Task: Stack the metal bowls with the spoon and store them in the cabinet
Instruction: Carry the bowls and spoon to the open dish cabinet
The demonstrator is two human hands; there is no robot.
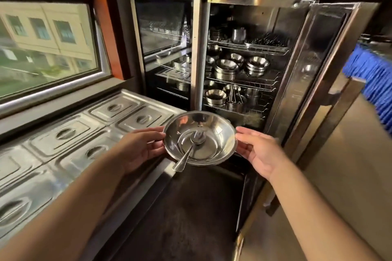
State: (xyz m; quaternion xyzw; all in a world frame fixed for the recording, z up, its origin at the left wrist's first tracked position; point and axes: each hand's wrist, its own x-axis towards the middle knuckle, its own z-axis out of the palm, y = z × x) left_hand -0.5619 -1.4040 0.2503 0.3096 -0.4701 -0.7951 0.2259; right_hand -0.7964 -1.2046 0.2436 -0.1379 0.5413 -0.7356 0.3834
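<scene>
I hold a stack of shiny metal bowls (214, 129) level in front of the open cabinet (244, 2). A metal spoon (187, 154) lies in the top bowl, its handle sticking out over the near rim. My left hand (140, 146) grips the stack's left rim and my right hand (257, 150) grips the right rim. The cabinet's right door (318, 65) stands open. Its wire shelves (254, 82) carry several stacked metal bowls, cups and utensils.
A steel counter with several lidded food pans (63, 133) runs along my left under a window (46, 44). The cabinet's left glass door (163, 34) is closed. A steel unit (343, 165) stands right of the open door, with blue pleated cloth (375, 82) behind it.
</scene>
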